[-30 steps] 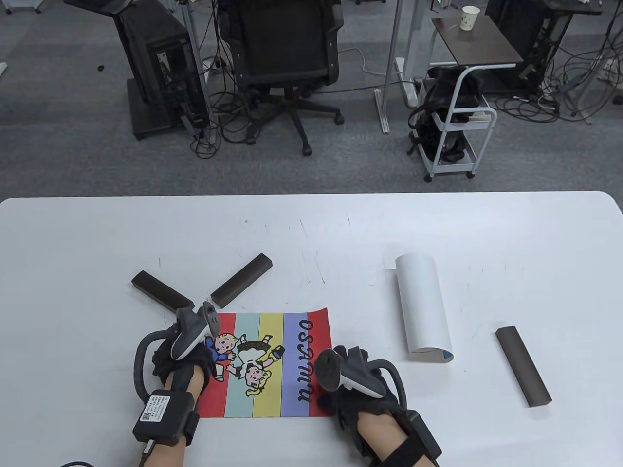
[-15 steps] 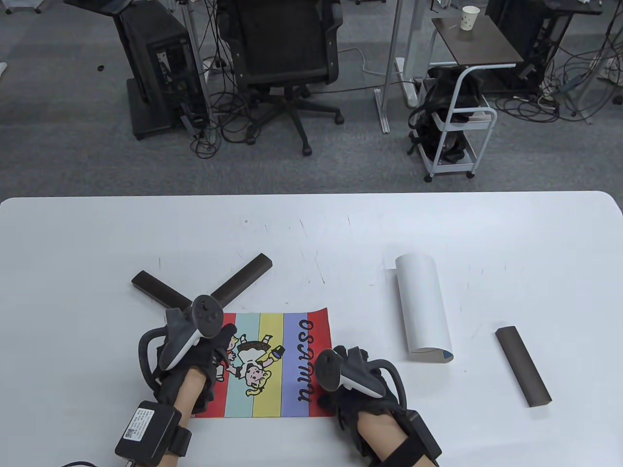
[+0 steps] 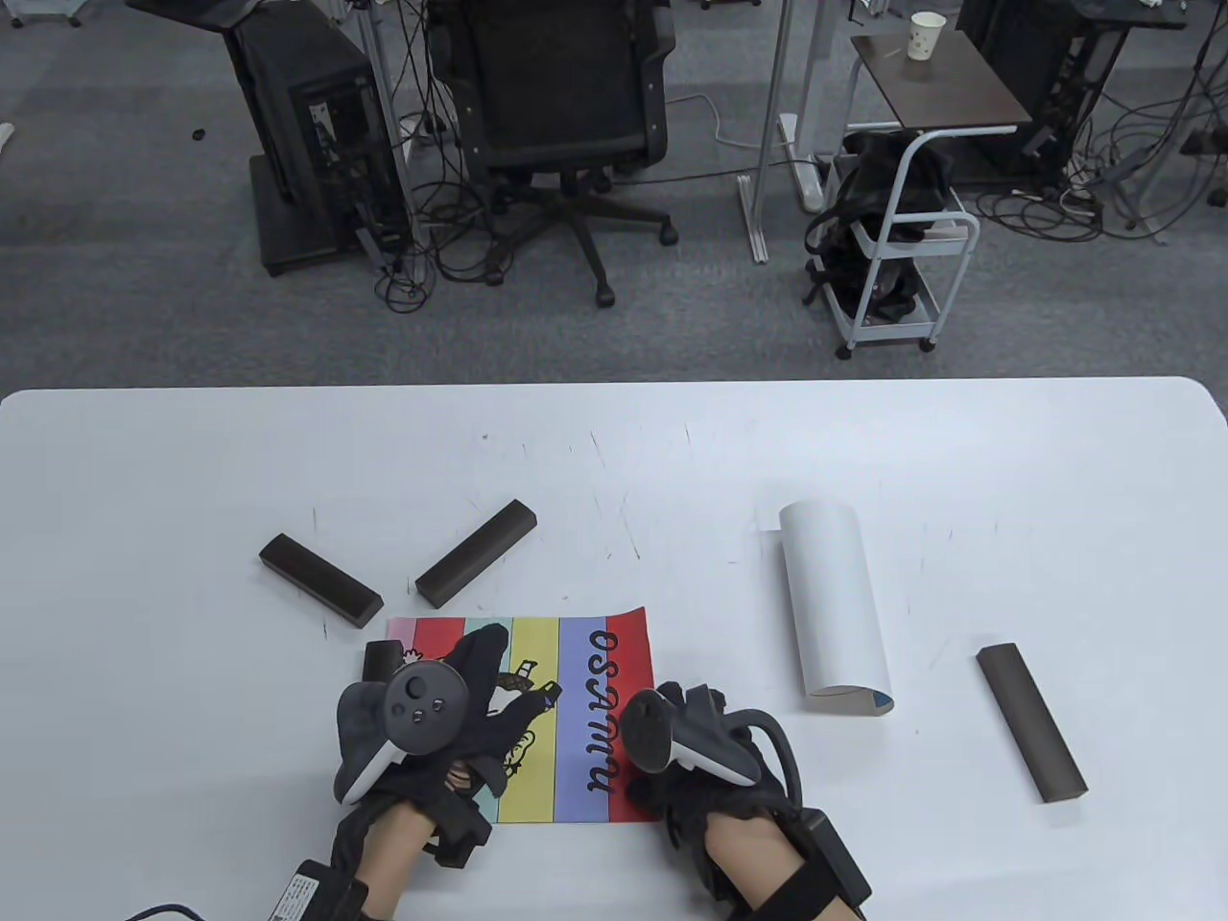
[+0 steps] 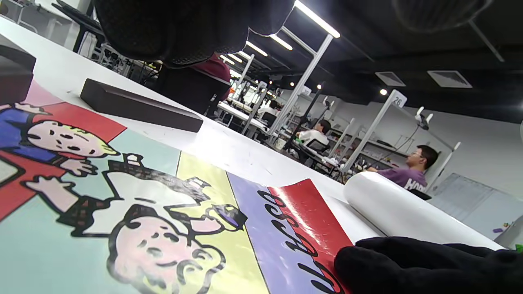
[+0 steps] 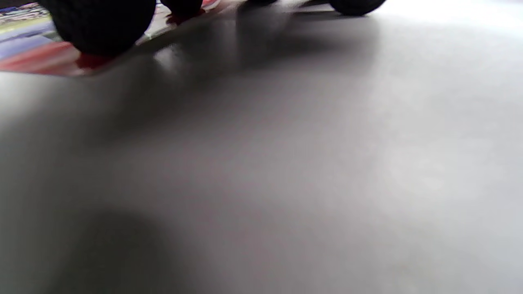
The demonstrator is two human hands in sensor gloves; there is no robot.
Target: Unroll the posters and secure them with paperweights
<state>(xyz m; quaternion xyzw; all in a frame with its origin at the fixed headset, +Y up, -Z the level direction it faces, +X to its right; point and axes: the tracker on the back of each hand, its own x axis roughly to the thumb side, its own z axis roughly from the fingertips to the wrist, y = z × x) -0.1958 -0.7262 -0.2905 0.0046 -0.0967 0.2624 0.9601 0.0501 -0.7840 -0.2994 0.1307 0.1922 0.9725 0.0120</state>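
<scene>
A striped cartoon poster (image 3: 583, 720) lies unrolled near the table's front edge. My left hand (image 3: 480, 691) rests on its middle with fingers spread. A dark paperweight (image 3: 382, 660) lies on the poster's left edge, beside that hand; it also shows in the left wrist view (image 4: 12, 73). My right hand (image 3: 672, 705) presses the poster's red right edge, its fingertips (image 5: 98, 28) on the paper. Two more paperweights (image 3: 319, 579) (image 3: 475, 553) lie just beyond the poster. A rolled white poster (image 3: 833, 609) and another paperweight (image 3: 1031, 722) lie to the right.
The white table (image 3: 614, 451) extends well past the poster at the back and on both sides. Beyond its far edge stand an office chair (image 3: 561, 106) and a small white cart (image 3: 897, 249) on the floor.
My left hand has moved right from the poster's left edge onto its middle, uncovering a dark paperweight on that edge. The right hand has not moved.
</scene>
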